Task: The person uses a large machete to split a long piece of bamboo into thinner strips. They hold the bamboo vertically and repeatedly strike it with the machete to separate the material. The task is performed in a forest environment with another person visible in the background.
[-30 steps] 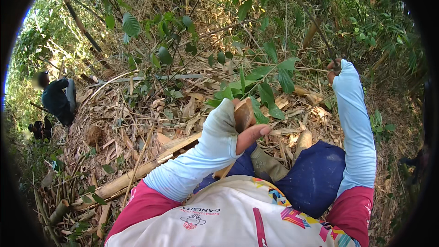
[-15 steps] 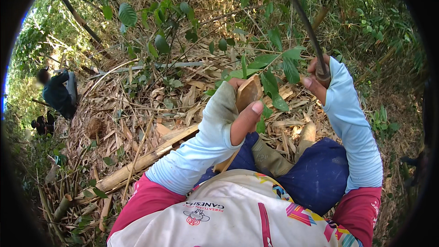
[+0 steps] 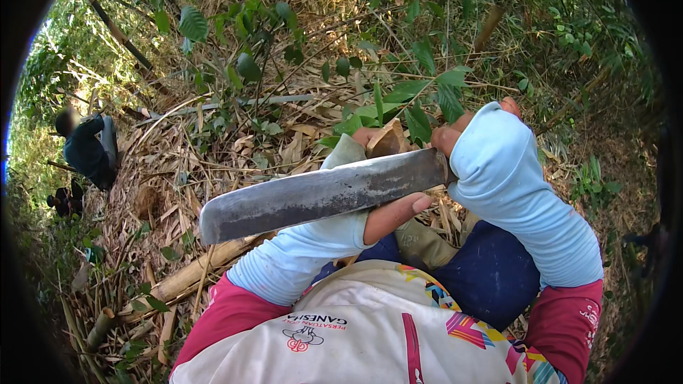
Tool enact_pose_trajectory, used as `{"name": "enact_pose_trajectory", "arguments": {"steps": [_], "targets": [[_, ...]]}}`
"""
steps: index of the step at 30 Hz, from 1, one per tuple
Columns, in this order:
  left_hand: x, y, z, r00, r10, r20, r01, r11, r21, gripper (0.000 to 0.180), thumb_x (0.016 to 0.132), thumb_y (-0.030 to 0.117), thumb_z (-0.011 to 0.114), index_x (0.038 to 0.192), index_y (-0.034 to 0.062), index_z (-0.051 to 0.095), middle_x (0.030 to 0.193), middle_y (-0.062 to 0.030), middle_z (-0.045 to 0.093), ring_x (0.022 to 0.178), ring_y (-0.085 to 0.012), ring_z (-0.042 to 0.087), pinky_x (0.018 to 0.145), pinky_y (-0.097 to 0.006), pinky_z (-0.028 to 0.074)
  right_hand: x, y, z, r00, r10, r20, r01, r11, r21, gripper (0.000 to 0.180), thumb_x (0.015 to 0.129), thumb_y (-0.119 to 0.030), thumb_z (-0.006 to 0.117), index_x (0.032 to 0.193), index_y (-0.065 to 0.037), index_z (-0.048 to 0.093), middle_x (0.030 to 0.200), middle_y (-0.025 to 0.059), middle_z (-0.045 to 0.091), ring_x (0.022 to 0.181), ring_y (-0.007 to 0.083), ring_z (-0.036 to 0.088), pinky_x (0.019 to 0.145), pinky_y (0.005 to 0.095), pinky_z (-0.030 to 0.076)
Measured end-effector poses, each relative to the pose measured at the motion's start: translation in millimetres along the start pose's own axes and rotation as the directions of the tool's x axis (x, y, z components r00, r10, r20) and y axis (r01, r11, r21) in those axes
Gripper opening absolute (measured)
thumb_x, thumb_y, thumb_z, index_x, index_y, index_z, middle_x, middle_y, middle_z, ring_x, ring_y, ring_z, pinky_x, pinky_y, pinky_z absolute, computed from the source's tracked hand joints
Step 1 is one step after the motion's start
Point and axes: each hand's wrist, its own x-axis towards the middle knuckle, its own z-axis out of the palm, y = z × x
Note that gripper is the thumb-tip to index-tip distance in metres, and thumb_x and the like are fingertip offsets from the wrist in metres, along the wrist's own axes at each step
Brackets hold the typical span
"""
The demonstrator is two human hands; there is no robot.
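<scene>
A broad machete (image 3: 320, 195) with a dark, worn blade is gripped in my right hand (image 3: 449, 135), whose fingers wrap round the handle end. Its blade lies flat to view and reaches leftward across my left forearm and wrist, hiding part of them. My left hand (image 3: 395, 217) is closed round a brown length of wood, seemingly split bamboo (image 3: 388, 141). The tip of that piece shows above the blade, while the machete covers its middle. The left thumb sticks out below the blade. Whether blade and wood touch, I cannot tell.
Green leaves (image 3: 420, 103) stand just beyond my hands. Dry leaves and a long bamboo pole (image 3: 192, 276) litter the ground at left. A person in dark clothes (image 3: 89, 149) crouches at far left, with another dark figure (image 3: 65, 198) nearby. My blue-trousered knee (image 3: 491, 270) is below.
The machete has swung from upright above my right hand down to the left, in front of my left hand. My right wrist has turned over. The left hand keeps its hold on the wood.
</scene>
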Motion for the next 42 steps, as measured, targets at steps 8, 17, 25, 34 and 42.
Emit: {"name": "enact_pose_trajectory", "arguments": {"steps": [8,17,25,34,42], "targets": [[-4,3,-2,0.999,-0.02,0.038,0.02,1.0,0.014,0.058,0.077,0.012,0.079,0.122,-0.0001,0.043,0.107,-0.0099,0.066,0.099,-0.0153,0.062,0.087,-0.029,0.048,4,-11,3,0.998,-0.022,-0.055,0.021,0.999,-0.027,0.026,0.062,-0.021,0.069,0.086,-0.011,0.067,0.066,0.0017,0.058,0.067,0.0234,0.06,0.077,0.0457,0.041],[-3,0,-7,0.988,-0.063,0.143,0.05,0.994,0.095,0.051,0.083,0.012,0.072,0.123,0.0016,0.044,0.11,-0.0109,0.064,0.102,-0.0166,0.06,0.091,-0.03,0.048,6,-13,3,0.997,-0.056,-0.055,0.052,0.996,-0.079,0.02,0.069,-0.024,0.065,0.084,-0.011,0.067,0.064,0.0022,0.057,0.065,0.0233,0.059,0.076,0.0473,0.041],[-3,4,-2,0.991,-0.046,0.125,0.029,0.99,0.137,0.046,0.082,0.017,0.074,0.117,0.002,0.049,0.106,-0.0104,0.065,0.098,-0.0179,0.061,0.085,-0.031,0.048,7,-14,0,0.999,-0.027,-0.028,0.026,0.999,-0.034,0.019,0.07,-0.027,0.064,0.082,-0.012,0.066,0.066,0.0027,0.058,0.066,0.0235,0.06,0.076,0.045,0.041],[-3,2,5,0.996,-0.011,0.093,-0.005,0.985,0.173,0.041,0.081,0.022,0.076,0.111,0.0025,0.055,0.101,-0.0098,0.066,0.093,-0.0194,0.063,0.078,-0.032,0.048,2,-11,-4,0.996,-0.058,-0.062,0.055,0.997,-0.048,0.019,0.069,-0.027,0.065,0.08,-0.011,0.064,0.062,0.0036,0.054,0.064,0.0247,0.059,0.073,0.0442,0.041],[-4,-6,6,0.999,-0.029,-0.014,0.03,0.999,0.038,0.05,0.071,0.024,0.085,0.107,0.0025,0.058,0.094,-0.0054,0.068,0.083,-0.0164,0.064,0.076,-0.029,0.048,0,-7,-4,0.998,-0.06,-0.026,0.058,0.996,-0.061,0.019,0.07,-0.027,0.065,0.08,-0.011,0.064,0.061,0.0033,0.053,0.063,0.0249,0.058,0.072,0.0444,0.04]]}}
